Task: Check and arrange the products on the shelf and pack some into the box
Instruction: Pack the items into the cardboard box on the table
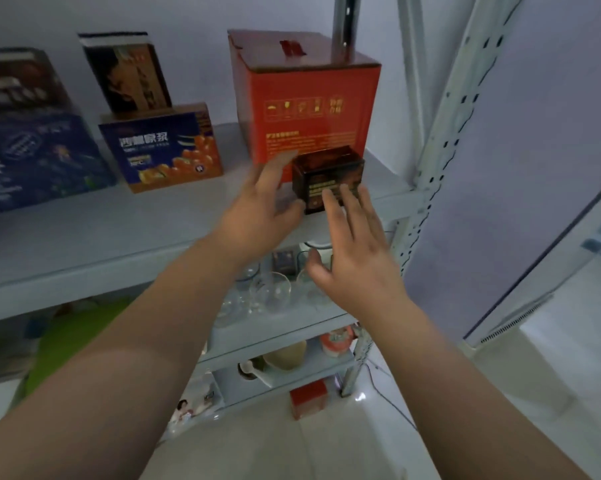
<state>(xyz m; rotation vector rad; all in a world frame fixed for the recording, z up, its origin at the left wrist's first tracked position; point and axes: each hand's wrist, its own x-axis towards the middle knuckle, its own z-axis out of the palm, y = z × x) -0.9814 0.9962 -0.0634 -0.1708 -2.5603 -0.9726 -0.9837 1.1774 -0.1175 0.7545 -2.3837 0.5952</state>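
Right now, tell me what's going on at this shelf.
A person reaches both hands toward a small dark box on the top shelf, which stands right in front of a tall red carton. The left hand is spread at the box's left side; the right hand is open in front of its face. Neither has a firm grip that I can see. A blue and orange box further left is untouched.
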